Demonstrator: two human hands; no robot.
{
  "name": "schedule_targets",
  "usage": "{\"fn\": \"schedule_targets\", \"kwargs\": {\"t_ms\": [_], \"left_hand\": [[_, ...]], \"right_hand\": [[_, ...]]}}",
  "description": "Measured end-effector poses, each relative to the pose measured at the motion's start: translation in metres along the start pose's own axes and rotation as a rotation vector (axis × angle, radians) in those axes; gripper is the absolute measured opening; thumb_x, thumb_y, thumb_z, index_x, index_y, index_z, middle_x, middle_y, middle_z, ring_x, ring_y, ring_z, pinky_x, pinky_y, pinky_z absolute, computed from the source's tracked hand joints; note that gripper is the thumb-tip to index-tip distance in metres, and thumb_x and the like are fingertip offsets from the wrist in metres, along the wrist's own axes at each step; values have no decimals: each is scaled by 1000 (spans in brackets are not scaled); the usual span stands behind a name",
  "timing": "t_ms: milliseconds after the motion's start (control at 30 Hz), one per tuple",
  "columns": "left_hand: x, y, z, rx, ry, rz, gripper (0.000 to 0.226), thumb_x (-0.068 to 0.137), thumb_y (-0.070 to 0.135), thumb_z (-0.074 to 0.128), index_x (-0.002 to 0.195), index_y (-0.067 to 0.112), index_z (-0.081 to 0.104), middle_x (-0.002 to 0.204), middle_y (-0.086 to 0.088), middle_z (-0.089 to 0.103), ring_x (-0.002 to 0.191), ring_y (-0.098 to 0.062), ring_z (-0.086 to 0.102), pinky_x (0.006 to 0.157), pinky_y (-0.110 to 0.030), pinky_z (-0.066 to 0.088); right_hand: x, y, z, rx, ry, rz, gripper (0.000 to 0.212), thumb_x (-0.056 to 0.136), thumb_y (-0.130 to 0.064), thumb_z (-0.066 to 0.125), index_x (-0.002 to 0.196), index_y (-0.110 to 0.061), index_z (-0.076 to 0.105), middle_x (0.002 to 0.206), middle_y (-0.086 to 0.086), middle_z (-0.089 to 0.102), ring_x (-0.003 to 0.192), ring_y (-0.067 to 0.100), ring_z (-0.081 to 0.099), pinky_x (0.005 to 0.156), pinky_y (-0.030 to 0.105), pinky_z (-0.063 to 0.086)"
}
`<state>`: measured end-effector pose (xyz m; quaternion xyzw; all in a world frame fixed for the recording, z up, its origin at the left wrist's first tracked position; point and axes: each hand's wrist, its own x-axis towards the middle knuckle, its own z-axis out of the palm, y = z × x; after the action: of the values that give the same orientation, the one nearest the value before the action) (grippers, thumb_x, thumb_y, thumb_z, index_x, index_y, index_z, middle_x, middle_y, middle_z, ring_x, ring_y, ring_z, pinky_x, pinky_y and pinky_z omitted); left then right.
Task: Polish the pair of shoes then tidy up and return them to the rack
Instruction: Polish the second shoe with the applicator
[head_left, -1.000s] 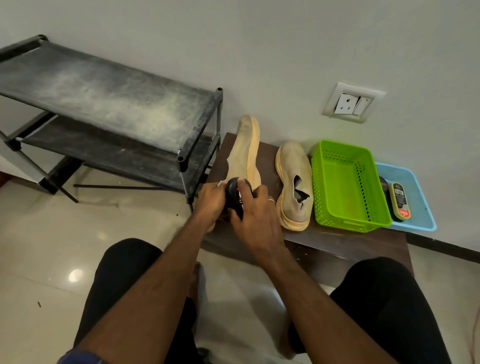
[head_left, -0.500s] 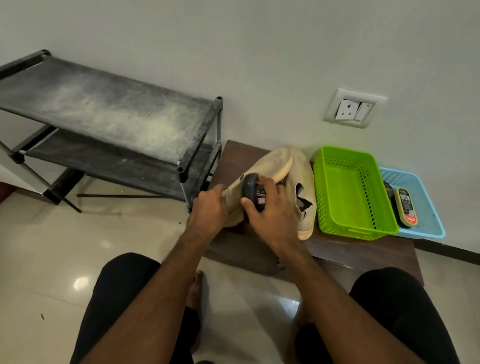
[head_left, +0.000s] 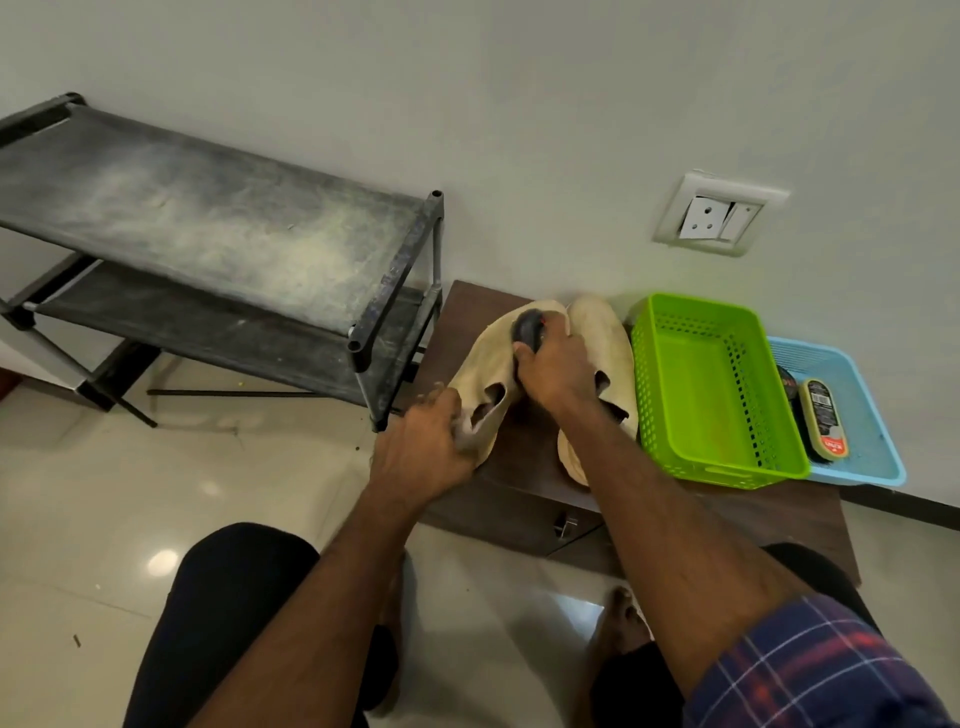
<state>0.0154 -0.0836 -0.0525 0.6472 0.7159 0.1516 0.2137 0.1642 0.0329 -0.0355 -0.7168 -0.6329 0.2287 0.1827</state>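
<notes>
While the left hand (head_left: 423, 449) is gripping the heel end of a tan suede-like shoe (head_left: 488, 374), fingers curled round its collar, the right hand (head_left: 558, 366) is closing its grip on a dark rounded polish applicator (head_left: 527, 327) and pressing it against that shoe's toe. The second shoe (head_left: 605, 343) is lying just beside it, touching the perforated green basket (head_left: 711, 389). A shallow blue tray (head_left: 862, 457) is sitting at the far right of the brown worktop (head_left: 524, 488), holding an oval polish container (head_left: 823, 418). Left of the worktop, the dusty black two-tier shoe rack (head_left: 208, 223) is standing against the wall, both fabric shelves lying open, with glossy tile floor (head_left: 104, 519) spreading free in front.
</notes>
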Motion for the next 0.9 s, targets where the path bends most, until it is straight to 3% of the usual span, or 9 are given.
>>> {"fn": "schedule_targets", "kwargs": {"t_ms": [133, 233, 367, 433, 533, 600, 733, 800, 900], "left_hand": [[7, -7, 12, 24, -71, -11, 93, 75, 55, 76, 147, 24, 26, 158, -6, 32, 143, -31, 35, 105, -53, 42], [10, -9, 18, 85, -117, -31, 92, 83, 54, 69, 154, 20, 22, 165, -8, 17, 151, -31, 18, 115, -49, 30], [9, -6, 21, 102, -108, -46, 91, 85, 54, 67, 155, 16, 22, 164, -11, 19, 148, -32, 25, 115, -46, 32], [8, -5, 21, 105, -90, -48, 90, 84, 54, 67, 154, 16, 25, 162, -11, 24, 144, -33, 33, 111, -46, 36], [5, -1, 19, 71, -47, -74, 73, 85, 52, 68, 143, 16, 43, 151, -8, 41, 131, -32, 47, 101, -44, 45], [4, 1, 17, 39, -29, -101, 71, 85, 51, 68, 141, 15, 44, 143, -9, 48, 124, -32, 53, 97, -44, 48], [8, -2, 18, 105, -57, -70, 77, 80, 56, 70, 141, 15, 46, 159, -6, 30, 133, -31, 45, 99, -44, 46], [9, -4, 19, 115, -75, -62, 75, 80, 58, 69, 139, 16, 49, 162, -6, 26, 135, -31, 44, 101, -44, 45], [8, -4, 19, 117, -68, -57, 75, 81, 59, 68, 139, 16, 49, 163, -5, 25, 136, -30, 43, 103, -45, 44]], "right_hand": [[1, 11, 10, -83, -196, -161, 52, 97, -42, 56, 143, -26, 40, 131, 14, 58, 114, 34, 59, 93, 40, 47], [17, 7, -1, -75, -259, -280, 57, 90, -38, 66, 143, -29, 47, 137, 5, 58, 121, 27, 57, 99, 40, 48], [30, -9, -7, -367, -513, -663, 56, 89, -32, 68, 142, -39, 50, 117, -2, 51, 110, 14, 44, 101, 35, 36], [38, -21, -7, -493, -633, -813, 50, 93, -31, 63, 142, -37, 52, 116, -5, 51, 107, 11, 40, 101, 36, 33], [53, -34, -9, -421, -729, -895, 40, 95, -32, 62, 135, -36, 60, 123, -5, 60, 113, 12, 51, 101, 31, 40], [55, -31, -10, -363, -787, -893, 39, 94, -32, 64, 133, -37, 62, 124, -7, 61, 114, 10, 52, 100, 27, 42], [56, -21, -15, -495, -755, -890, 43, 93, -28, 67, 135, -35, 61, 127, -6, 57, 113, 9, 46, 101, 30, 40], [69, -23, -19, -716, -614, -906, 45, 90, -33, 69, 133, -39, 60, 128, -2, 55, 113, 19, 47, 95, 35, 45], [86, -28, -37, -934, -407, -761, 45, 86, -31, 72, 130, -35, 63, 127, 3, 54, 113, 27, 45, 88, 39, 50]]}}
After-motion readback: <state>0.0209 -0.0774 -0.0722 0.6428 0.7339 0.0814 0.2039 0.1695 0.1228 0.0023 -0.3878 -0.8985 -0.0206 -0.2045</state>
